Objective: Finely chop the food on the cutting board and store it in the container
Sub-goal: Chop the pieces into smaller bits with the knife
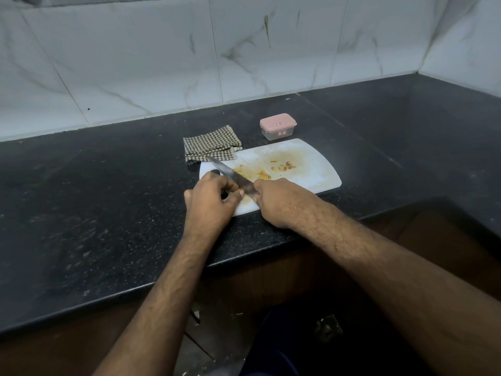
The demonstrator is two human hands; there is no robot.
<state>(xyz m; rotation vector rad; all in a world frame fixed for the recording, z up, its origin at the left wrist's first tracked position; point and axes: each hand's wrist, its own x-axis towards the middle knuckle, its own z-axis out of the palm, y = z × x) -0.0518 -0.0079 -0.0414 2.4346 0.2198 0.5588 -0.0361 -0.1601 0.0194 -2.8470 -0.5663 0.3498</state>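
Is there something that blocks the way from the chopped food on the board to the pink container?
Nothing lies between the food pieces and the container, which stands just beyond the cutting board. However, its pink lid is on.

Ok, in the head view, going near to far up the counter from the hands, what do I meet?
Right hand gripping the knife and left hand holding a food piece → chopped food on the cutting board → checked cloth → lidded pink container → tiled wall.

two bare forearms with dark hair, no sleeves, left grip (210, 198) and right grip (279, 200) ungloved
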